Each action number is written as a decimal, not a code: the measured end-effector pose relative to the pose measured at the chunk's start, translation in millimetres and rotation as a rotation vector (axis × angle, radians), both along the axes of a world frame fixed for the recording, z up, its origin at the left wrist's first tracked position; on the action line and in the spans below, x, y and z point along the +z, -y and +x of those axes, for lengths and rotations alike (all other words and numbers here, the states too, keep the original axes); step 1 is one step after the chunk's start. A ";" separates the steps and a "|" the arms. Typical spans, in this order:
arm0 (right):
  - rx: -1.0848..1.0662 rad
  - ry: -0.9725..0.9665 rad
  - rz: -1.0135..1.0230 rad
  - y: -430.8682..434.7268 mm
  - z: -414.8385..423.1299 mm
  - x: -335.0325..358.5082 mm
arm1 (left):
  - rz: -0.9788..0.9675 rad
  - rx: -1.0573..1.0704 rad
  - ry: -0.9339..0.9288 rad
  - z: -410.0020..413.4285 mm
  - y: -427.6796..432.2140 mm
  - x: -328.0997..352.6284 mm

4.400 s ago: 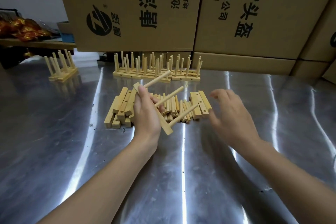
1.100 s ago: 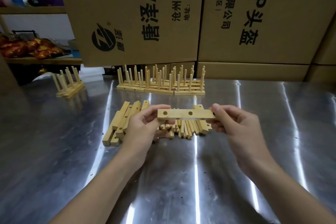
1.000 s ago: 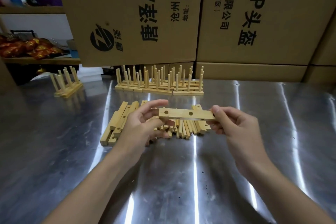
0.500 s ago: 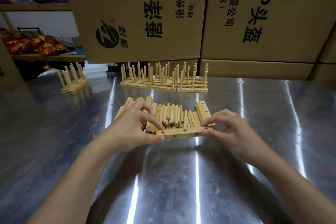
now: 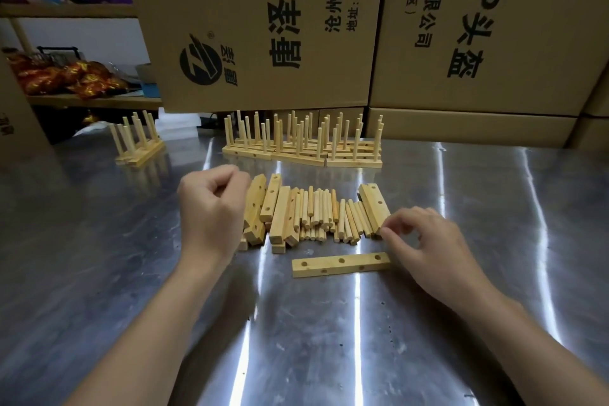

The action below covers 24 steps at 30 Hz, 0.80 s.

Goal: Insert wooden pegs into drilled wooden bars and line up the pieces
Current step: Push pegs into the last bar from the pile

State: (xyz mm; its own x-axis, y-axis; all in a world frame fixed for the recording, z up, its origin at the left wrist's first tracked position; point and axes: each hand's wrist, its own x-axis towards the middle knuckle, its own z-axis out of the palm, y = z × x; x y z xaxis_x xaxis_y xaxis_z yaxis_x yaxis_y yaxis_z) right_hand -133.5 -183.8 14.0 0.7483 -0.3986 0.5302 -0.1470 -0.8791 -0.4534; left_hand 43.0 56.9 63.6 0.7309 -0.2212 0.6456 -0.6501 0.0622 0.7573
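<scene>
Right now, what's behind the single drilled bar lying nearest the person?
Loose pegs lying side by side, flanked by unpegged drilled bars; farther back, pegged bars stand in a row. The left hand hides some unpegged bars.

Steel table [image 5: 99, 257]. Drilled bar [image 5: 341, 264] lies flat, nearest. Behind it, loose pegs [image 5: 321, 214] between stacked bars [image 5: 272, 208]. Left hand [image 5: 211, 211] curled over stack. Right hand [image 5: 425, 241] fingertips touch rightmost bar [image 5: 374, 204]. Pegged bars [image 5: 303, 145] upright before cardboard boxes [image 5: 329, 26].
</scene>
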 end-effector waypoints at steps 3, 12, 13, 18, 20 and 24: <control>-0.004 -0.024 -0.008 0.2 0.8 -3.8 | -0.026 0.033 -0.037 3.2 -0.3 -3.9; -0.055 0.036 0.007 0.9 3.5 -6.2 | 0.528 0.276 0.423 1.9 25.9 -31.1; -0.058 0.037 0.011 1.3 3.3 -7.0 | 0.586 0.280 0.469 -1.3 32.0 -34.9; -0.063 0.047 0.018 1.0 4.2 -9.6 | 0.756 0.326 0.566 -12.8 54.6 -46.9; -0.067 0.057 0.022 -0.3 3.8 -9.0 | 0.777 0.349 0.573 -16.4 57.7 -49.1; -0.073 0.058 0.029 -2.5 2.3 -7.9 | 0.692 0.356 0.456 -10.6 52.0 -43.5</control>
State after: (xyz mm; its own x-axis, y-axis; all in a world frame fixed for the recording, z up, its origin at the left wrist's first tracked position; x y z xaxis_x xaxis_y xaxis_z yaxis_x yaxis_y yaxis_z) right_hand -131.2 -181.3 6.1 0.6849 -0.4672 0.5592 -0.1831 -0.8531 -0.4885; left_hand 32.4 4.9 20.1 0.5355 -0.4777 0.6964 -0.7906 -0.5736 0.2144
